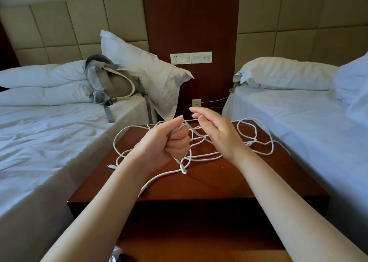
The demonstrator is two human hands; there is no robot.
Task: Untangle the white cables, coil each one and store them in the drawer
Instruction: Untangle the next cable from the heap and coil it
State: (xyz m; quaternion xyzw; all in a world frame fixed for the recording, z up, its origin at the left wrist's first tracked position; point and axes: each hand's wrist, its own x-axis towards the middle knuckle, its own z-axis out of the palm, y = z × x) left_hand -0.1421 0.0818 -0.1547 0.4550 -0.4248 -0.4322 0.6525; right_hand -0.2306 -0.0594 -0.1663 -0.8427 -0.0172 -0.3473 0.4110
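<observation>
At centre frame, on the wooden nightstand (209,186), the white cables (208,154) sprawled in loops, mostly rightward of the left hand (169,142), which gripped a bunch in its fist; the right hand (217,130), fingers loose and empty, hovered nearer those loops

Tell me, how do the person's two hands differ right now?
The left hand is curled into a fist; the right hand is open and relaxed. The left hand grips a bunch of the white cables; the right hand holds nothing. Both hover over the wooden nightstand.
</observation>
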